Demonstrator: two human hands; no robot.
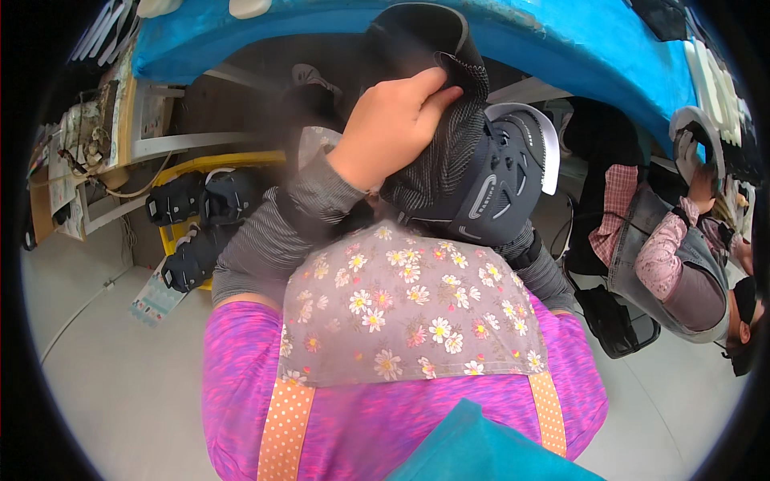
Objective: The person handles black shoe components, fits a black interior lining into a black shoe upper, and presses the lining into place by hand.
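My left hand [397, 120] pinches the upper edge of a black shoe upper [489, 192], its fingertips closed on the dark knit fabric. The piece is held over my lap, close against my floral apron [417, 313]. Its moulded outer side carries pale grey trim, and a white curved rim [547, 148] runs along its far right end. The dark opening points away from me, toward the table. My right forearm, in a grey striped sleeve [545, 276], reaches up behind the upper; the right hand itself is hidden there.
A blue-covered table [553, 40] curves across the far side. At the left, a yellow crate [172, 240] holds several black shoe uppers [228, 195]. A co-worker [674, 248] sits at the right, hands on a white-rimmed piece [696, 120]. White sole-shaped pieces [714, 92] line the table's right end.
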